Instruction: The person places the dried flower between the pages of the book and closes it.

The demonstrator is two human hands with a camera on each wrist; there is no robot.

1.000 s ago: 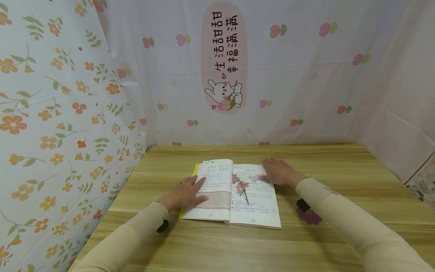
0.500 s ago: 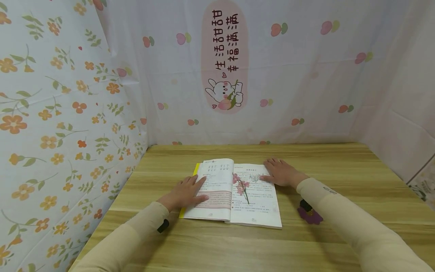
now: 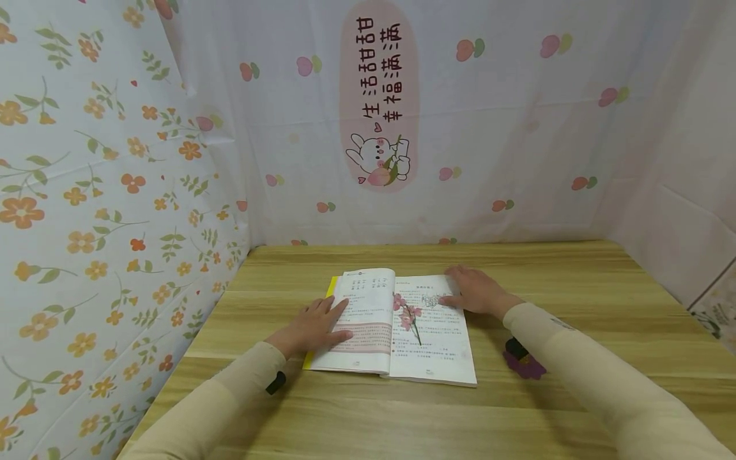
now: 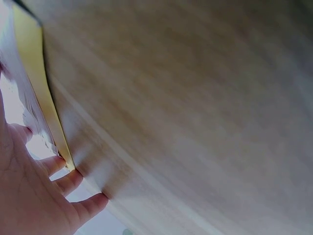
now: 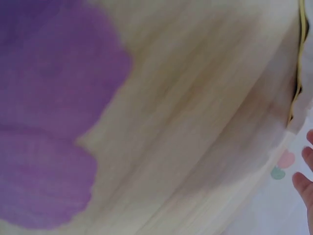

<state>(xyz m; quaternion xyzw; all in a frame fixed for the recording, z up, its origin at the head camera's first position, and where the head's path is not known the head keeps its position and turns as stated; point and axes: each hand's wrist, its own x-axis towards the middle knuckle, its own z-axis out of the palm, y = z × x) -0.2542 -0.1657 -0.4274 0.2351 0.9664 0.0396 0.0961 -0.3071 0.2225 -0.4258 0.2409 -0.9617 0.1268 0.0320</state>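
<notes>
An open book (image 3: pixel 368 297) with printed pages lies on the wooden table. A sprig of pink flowers (image 3: pixel 409 317) with a green stem lies on its right page, close to the fold. My left hand (image 3: pixel 310 326) rests over the outer part of the left page, thumb pointing inward. In the left wrist view its fingertips reach past the yellow cover (image 4: pixel 36 68) to the tabletop. My right hand (image 3: pixel 476 292) lies at the upper outer corner of the right page, thumb on the paper. Only some fingertips (image 5: pixel 302 182) of it show in the right wrist view.
A purple flower (image 3: pixel 524 365) sits beneath my right wrist and fills the left of the right wrist view with its petals (image 5: pixel 54 73). Behind the wooden table (image 3: pixel 368 421) hangs a printed cloth (image 3: pixel 506 140). A floral cloth (image 3: pixel 115 191) borders the left side.
My right hand has shifted very slightly at the page's upper corner. The left hand, the book and the pink flower sprig stay where they were.
</notes>
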